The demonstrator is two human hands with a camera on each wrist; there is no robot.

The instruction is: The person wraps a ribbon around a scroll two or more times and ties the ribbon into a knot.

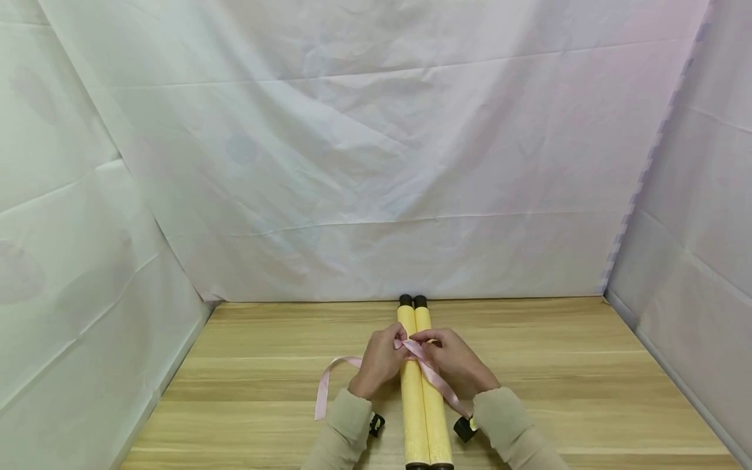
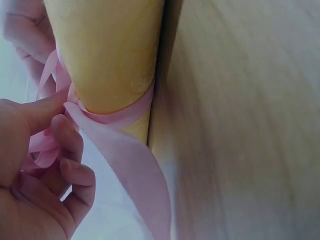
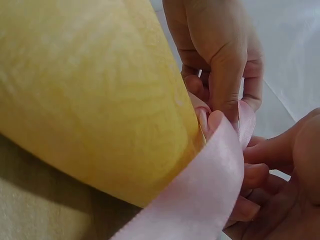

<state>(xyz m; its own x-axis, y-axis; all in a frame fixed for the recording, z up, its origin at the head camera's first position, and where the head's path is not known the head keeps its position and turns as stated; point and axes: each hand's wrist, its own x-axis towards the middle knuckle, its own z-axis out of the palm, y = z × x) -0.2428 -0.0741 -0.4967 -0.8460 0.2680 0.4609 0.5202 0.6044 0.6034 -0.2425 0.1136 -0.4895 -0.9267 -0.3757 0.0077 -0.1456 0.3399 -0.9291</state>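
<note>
Two yellow rods [image 1: 413, 405] with dark end caps, like scrolls, lie side by side lengthwise on the wooden table. Around their middle runs a pink ribbon [image 2: 122, 117], bunched on top where both hands meet. My left hand [image 1: 382, 359] pinches the ribbon between thumb and index finger, seen close in the left wrist view. From the other side my right hand [image 1: 455, 356] holds a ribbon loop with its thumb and fingers, as the right wrist view shows [image 3: 280, 185]. One tail hangs left of the left hand; another drapes over the right rod. Fingers partly hide the knot area.
The wood-grain table [image 1: 264, 391] extends to both sides. White cloth walls [image 1: 376, 163] stand behind and at the left and right, and the rods' far caps reach the back cloth. Black wrist devices [image 1: 465, 429] sit beneath the sleeves.
</note>
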